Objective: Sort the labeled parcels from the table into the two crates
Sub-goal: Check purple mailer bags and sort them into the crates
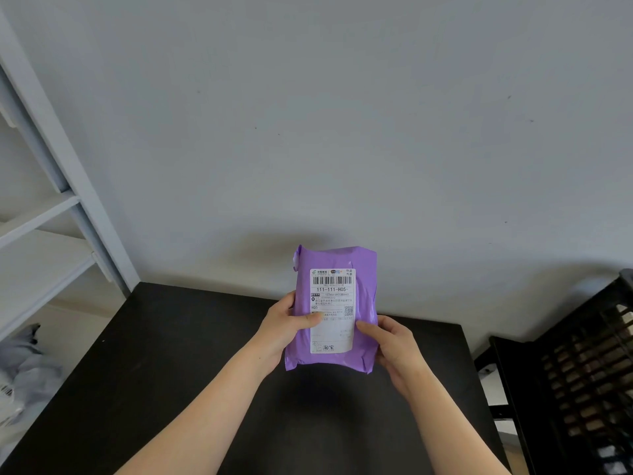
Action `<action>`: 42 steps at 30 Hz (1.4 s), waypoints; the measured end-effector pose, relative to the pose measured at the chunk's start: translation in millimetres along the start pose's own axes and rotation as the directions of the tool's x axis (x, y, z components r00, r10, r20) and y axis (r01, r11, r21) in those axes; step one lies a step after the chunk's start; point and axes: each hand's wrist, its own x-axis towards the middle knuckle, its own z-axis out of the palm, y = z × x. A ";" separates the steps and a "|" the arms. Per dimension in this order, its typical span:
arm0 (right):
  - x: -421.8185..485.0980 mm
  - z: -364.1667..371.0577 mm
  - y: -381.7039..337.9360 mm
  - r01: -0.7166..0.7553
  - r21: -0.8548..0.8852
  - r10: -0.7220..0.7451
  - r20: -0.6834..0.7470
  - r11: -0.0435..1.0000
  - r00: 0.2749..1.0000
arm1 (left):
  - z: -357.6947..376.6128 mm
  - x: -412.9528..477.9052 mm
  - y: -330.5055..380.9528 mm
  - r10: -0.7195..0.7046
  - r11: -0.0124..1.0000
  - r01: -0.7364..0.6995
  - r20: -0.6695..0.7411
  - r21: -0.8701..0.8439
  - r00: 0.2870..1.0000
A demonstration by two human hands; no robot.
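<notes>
Light's soft & even, no hard glare; brightest at left, where the shelf frame (68, 214) washes out pale. Wall (342, 114) reads flat grey w/ a fuzzy shadow just above the purple parcel (364, 296) I'm gripping. Black table (164, 371) swallows light, w/ a darker blot under the parcel. Label (332, 323): big print sharp, small print mushy. Wide-angle bend at the edges: shelf leans; crate (582, 371) at right dim & soft.

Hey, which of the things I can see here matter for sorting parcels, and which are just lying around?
For the job: purple parcel, held by left hand and right hand; black crate; black table.
Lying about: white shelving; grey bags.
</notes>
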 end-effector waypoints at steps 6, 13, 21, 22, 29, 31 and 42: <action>-2.2 0.5 2.0 -0.007 -0.013 0.007 -0.013 1.000 1.000 | 1.0 -3.7 1.1 0.000 1.000 0.000 0.003 0.009 1.000; -7.6 -6.6 -3.0 0.004 0.051 -0.003 -0.014 0.999 1.000 | 15.3 -12.5 8.1 0.039 0.999 -0.039 -0.021 -0.006 0.999; -18.8 -39.5 -8.4 0.027 0.140 -0.018 -0.062 0.990 0.998 | 71.7 -28.6 20.5 0.198 0.978 -0.195 -0.033 0.077 0.980; -21.3 -43.9 -9.9 0.033 0.140 -0.023 -0.068 0.990 0.997 | 77.9 -29.4 20.7 0.214 0.973 -0.210 -0.032 0.099 0.976; -37.2 -98.2 -38.1 0.097 0.117 -0.077 -0.166 0.988 0.983 | 140.4 -36.2 36.7 0.324 0.937 -0.320 -0.006 0.141 0.946; -40.2 -113.1 -50.4 0.138 0.101 -0.115 -0.204 0.985 0.972 | 157.7 -38.3 46.1 0.357 0.928 -0.355 0.002 0.114 0.934; -89.9 -176.5 -99.7 0.329 -0.033 -0.307 -0.457 0.944 0.835 | 232.8 -57.5 86.6 0.396 0.916 -0.389 0.077 -0.093 0.915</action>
